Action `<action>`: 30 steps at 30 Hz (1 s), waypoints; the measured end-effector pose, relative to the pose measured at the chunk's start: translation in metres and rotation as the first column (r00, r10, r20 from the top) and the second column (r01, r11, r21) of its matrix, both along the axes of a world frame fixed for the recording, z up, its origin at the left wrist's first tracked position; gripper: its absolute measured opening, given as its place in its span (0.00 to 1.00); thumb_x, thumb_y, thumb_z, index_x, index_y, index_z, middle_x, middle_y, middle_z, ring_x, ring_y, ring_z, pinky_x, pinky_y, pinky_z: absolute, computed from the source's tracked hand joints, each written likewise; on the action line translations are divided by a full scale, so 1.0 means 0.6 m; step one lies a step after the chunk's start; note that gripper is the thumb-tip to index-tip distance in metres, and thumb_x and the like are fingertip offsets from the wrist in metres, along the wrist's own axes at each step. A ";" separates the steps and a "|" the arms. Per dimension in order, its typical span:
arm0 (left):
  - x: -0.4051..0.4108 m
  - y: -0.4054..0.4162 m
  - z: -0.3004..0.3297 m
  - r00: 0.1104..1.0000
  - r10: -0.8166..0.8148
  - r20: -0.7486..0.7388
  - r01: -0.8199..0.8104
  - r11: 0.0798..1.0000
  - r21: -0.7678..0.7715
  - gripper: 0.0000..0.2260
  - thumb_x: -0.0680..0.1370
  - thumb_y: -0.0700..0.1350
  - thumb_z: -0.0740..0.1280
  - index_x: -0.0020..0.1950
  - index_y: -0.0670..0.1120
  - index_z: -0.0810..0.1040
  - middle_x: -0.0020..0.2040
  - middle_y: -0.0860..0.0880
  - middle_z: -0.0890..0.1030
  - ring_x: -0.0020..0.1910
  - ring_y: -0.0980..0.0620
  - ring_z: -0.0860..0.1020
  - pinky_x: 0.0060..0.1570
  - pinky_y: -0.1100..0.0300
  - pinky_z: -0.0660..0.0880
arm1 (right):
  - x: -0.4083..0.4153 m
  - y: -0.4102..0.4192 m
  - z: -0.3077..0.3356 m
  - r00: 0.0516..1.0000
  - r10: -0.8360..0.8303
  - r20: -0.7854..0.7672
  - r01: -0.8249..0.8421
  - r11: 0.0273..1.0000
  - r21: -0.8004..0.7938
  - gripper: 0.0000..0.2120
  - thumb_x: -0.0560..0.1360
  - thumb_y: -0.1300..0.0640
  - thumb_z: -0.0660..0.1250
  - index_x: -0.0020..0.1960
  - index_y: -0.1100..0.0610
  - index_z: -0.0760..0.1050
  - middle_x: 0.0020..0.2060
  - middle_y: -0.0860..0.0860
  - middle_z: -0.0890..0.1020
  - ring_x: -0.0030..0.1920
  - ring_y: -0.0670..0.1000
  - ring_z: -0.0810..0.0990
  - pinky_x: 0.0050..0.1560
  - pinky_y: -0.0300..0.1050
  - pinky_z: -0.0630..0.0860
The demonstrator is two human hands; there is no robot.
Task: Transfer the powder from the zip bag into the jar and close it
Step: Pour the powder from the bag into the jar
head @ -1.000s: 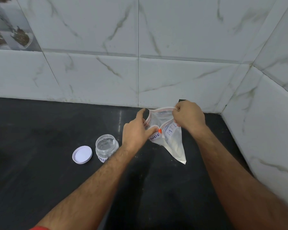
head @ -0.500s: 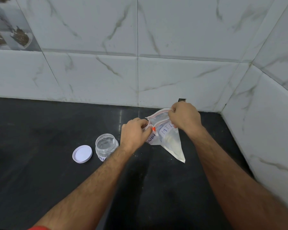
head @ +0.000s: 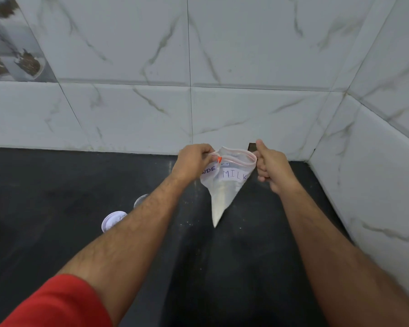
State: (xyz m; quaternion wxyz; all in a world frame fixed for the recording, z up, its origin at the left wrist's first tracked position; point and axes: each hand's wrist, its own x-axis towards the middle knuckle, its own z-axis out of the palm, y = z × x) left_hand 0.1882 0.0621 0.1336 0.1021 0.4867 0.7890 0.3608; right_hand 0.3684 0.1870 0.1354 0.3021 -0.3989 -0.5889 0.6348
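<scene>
At the far left of a black counter (head: 45, 197), a white lid (head: 111, 220) lies flat, its right edge hidden by the person's left forearm. Just beside it, a sliver of what appears to be the clear jar (head: 140, 199) shows above the same forearm; most of it is covered, so its contents cannot be made out. A red sleeve (head: 57, 303) fills the lower left corner. The left hand (head: 194, 162) is closed on the left end of the zip bag's mouth, fingers pinched together next to a small orange slider (head: 219, 159). The zip bag (head: 224, 185) hangs between both hands above the counter, its mouth pulled open and its body tapering to a point at the bottom, where white powder (head: 219, 204) has settled. A label on it reads "MILK". The right hand (head: 270, 167) grips the right end of the bag's mouth in a closed fist, thumb raised. Grey-veined white tiles (head: 246, 55) line the wall behind and to the right.
</scene>
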 end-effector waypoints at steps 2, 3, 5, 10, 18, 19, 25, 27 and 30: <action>-0.005 0.007 0.014 0.999 -0.050 -0.001 0.050 0.999 -0.003 0.06 0.78 0.47 0.70 0.51 0.47 0.85 0.46 0.50 0.86 0.49 0.49 0.81 0.52 0.54 0.75 | 0.008 0.002 -0.026 0.995 -0.033 -0.091 0.021 0.991 -0.129 0.22 0.79 0.38 0.62 0.42 0.56 0.77 0.24 0.48 0.61 0.23 0.46 0.58 0.27 0.40 0.58; -0.006 0.008 0.021 0.997 -0.078 -0.001 0.078 0.997 -0.005 0.07 0.78 0.46 0.70 0.54 0.48 0.85 0.49 0.50 0.86 0.50 0.50 0.81 0.53 0.55 0.76 | 0.011 0.001 -0.039 0.992 -0.060 -0.114 0.039 0.984 -0.174 0.23 0.79 0.37 0.61 0.43 0.57 0.77 0.25 0.47 0.62 0.23 0.46 0.58 0.27 0.41 0.58; -0.009 0.011 0.033 0.992 -0.123 -0.009 0.122 0.992 -0.023 0.09 0.78 0.44 0.69 0.56 0.47 0.85 0.52 0.51 0.86 0.51 0.52 0.81 0.54 0.58 0.76 | 0.011 0.001 -0.066 0.989 -0.114 -0.097 0.089 0.970 -0.225 0.24 0.79 0.38 0.62 0.49 0.59 0.79 0.25 0.47 0.64 0.24 0.46 0.61 0.27 0.41 0.60; -0.020 0.016 0.075 0.983 -0.181 0.024 0.181 0.983 0.006 0.04 0.77 0.42 0.71 0.49 0.45 0.85 0.45 0.49 0.84 0.44 0.53 0.79 0.48 0.60 0.75 | -0.005 0.003 -0.109 0.984 -0.176 0.031 0.177 0.949 -0.262 0.20 0.80 0.45 0.64 0.57 0.61 0.80 0.31 0.49 0.75 0.30 0.47 0.72 0.30 0.42 0.70; -0.041 0.007 0.108 0.915 -0.292 0.278 0.211 0.934 0.289 0.05 0.81 0.39 0.66 0.49 0.38 0.79 0.44 0.47 0.80 0.43 0.48 0.76 0.47 0.61 0.73 | -0.016 0.005 -0.114 0.988 -0.053 -0.146 -0.025 0.874 -0.485 0.28 0.80 0.37 0.59 0.73 0.54 0.69 0.65 0.56 0.78 0.64 0.59 0.78 0.61 0.60 0.76; -0.041 0.007 0.106 0.907 -0.291 0.306 0.189 0.927 0.324 0.05 0.81 0.39 0.66 0.47 0.41 0.79 0.43 0.49 0.80 0.43 0.49 0.76 0.46 0.63 0.73 | -0.018 0.005 -0.112 0.972 -0.060 -0.225 -0.067 0.855 -0.515 0.28 0.80 0.37 0.59 0.72 0.54 0.70 0.64 0.56 0.79 0.63 0.59 0.79 0.57 0.59 0.77; -0.049 -0.007 0.081 0.754 -0.228 0.616 -0.120 0.874 0.471 0.07 0.82 0.37 0.63 0.47 0.48 0.77 0.44 0.50 0.81 0.42 0.54 0.81 0.42 0.61 0.77 | -0.020 0.007 -0.092 0.914 -0.096 -0.395 -0.115 0.871 -0.478 0.19 0.80 0.49 0.64 0.68 0.55 0.74 0.59 0.53 0.84 0.62 0.56 0.81 0.55 0.54 0.77; -0.056 -0.012 0.067 0.721 -0.212 0.660 -0.164 0.873 0.459 0.08 0.82 0.38 0.61 0.48 0.48 0.76 0.45 0.49 0.80 0.43 0.51 0.79 0.41 0.59 0.74 | -0.021 0.011 -0.083 0.909 -0.067 -0.411 -0.120 0.903 -0.412 0.19 0.78 0.53 0.65 0.68 0.56 0.76 0.60 0.54 0.84 0.62 0.56 0.82 0.56 0.54 0.78; -0.068 -0.018 0.047 0.696 -0.195 0.691 -0.192 0.877 0.441 0.07 0.82 0.39 0.61 0.47 0.48 0.75 0.44 0.47 0.79 0.42 0.47 0.77 0.40 0.57 0.73 | -0.025 0.018 -0.062 0.923 -0.079 -0.375 -0.036 0.956 -0.291 0.15 0.77 0.61 0.66 0.63 0.58 0.78 0.56 0.55 0.85 0.56 0.56 0.83 0.54 0.53 0.78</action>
